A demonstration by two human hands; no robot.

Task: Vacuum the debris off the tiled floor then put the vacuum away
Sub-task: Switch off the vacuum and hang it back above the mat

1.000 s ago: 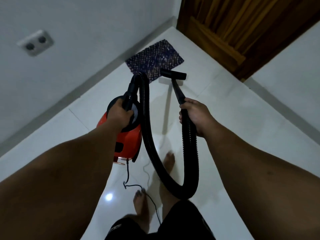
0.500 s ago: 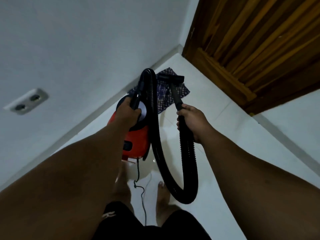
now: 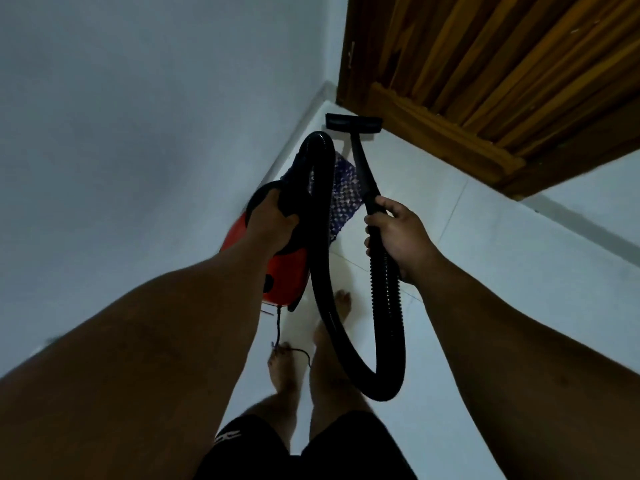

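A person's left hand (image 3: 273, 220) is closed around the top handle of a small red vacuum (image 3: 284, 271), seemingly light enough to carry one-handed above the tiled floor (image 3: 485, 271), while the right hand (image 3: 398, 233) wraps the stiff wand where the floppy ribbed hose (image 3: 384, 341) loops down.

Your arms are bare to the frame's edge with no sleeves showing, your feet (image 3: 282, 367) at six o'clock are bare too, and you wear black shorts (image 3: 304, 448) with a small white marking.
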